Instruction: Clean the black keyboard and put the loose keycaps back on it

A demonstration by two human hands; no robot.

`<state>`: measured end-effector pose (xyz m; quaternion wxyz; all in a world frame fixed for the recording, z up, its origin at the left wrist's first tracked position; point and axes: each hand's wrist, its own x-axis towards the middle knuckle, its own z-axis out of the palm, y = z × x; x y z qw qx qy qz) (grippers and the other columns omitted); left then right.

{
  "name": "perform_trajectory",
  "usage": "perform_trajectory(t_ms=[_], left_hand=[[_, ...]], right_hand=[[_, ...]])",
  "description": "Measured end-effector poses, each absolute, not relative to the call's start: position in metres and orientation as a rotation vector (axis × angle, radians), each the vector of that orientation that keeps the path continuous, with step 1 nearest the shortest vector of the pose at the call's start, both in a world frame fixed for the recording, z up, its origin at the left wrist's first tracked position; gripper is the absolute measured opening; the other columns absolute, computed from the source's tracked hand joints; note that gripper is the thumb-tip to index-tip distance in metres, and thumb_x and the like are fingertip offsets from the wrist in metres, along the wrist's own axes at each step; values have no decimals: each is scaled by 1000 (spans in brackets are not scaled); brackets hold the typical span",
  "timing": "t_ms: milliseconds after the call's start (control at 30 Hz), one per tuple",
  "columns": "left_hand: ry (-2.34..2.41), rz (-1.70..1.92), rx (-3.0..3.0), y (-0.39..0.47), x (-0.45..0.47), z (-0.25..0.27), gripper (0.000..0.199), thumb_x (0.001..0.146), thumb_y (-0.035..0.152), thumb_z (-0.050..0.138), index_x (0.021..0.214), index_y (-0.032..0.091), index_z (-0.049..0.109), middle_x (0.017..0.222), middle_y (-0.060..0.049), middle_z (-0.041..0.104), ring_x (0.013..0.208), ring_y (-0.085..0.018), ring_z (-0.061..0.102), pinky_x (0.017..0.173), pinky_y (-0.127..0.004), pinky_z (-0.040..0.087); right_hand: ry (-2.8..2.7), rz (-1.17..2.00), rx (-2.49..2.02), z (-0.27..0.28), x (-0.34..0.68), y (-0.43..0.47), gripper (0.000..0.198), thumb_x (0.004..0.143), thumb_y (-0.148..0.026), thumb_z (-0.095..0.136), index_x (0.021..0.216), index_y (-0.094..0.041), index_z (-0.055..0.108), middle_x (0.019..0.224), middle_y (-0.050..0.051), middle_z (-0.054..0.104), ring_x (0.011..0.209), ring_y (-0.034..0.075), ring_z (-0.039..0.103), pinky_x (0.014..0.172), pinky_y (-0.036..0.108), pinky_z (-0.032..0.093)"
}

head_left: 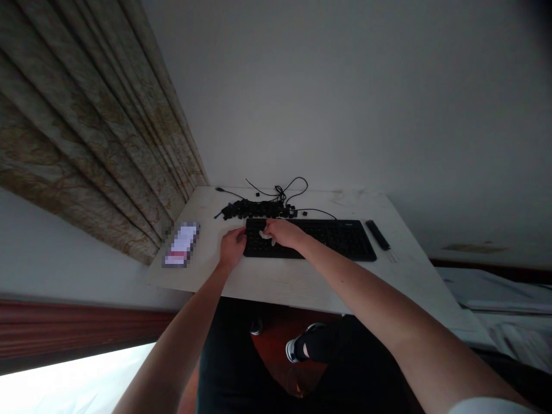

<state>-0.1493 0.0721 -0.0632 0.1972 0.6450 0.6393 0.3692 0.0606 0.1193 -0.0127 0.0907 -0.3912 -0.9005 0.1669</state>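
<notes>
A black keyboard (340, 238) lies flat on the white table, its keys bare or dark in the dim light. My left hand (233, 248) grips the keyboard's left edge, with fingers curled against the end. Over the left half of the keys, my right hand (284, 233) pinches a crumpled white tissue (264, 235) and presses it down on the surface. The right forearm hides part of the keyboard's middle. Just behind the keyboard is a heap of loose black keycaps (254, 209), with a few lying apart from it.
A black cable (297, 179) loops behind the keycaps near the wall. At the left of the white table (276, 282) lies a phone (183, 244) with a lit screen, beside a patterned curtain (107, 115). A black bar-shaped object (378, 234) rests right of the keyboard.
</notes>
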Motion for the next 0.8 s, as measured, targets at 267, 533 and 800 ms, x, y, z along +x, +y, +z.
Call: perform_trajectory(t_ms=[267,533,800], left_hand=[[1804,1006,1856,74,-150,-65,33,88,18,56,117,21,72,117,-6,73,111,-23,66,106,-40,49],[1792,1035,1837,72,-150,-65,31,89,19,57,116,22,73,115,-5,74,109,-22,67,104,-40,50],[1808,1049,1824,74,-148,-67,32,87,17,57,115,22,73,116,-6,73,111,-23,67,106,-42,49]], right_hand=[[-2565,440,-1116,-26,41,113,31,89,-4,53,102,-18,78,102,9,66,96,18,63,85,26,45],[-2662,392,-1185,-20,101,106,25,88,-7,54,91,-15,78,102,11,67,90,18,61,82,27,43],[-2557,408,-1144,-23,93,113,32,88,-3,52,99,-19,78,97,7,63,86,16,61,81,26,43]])
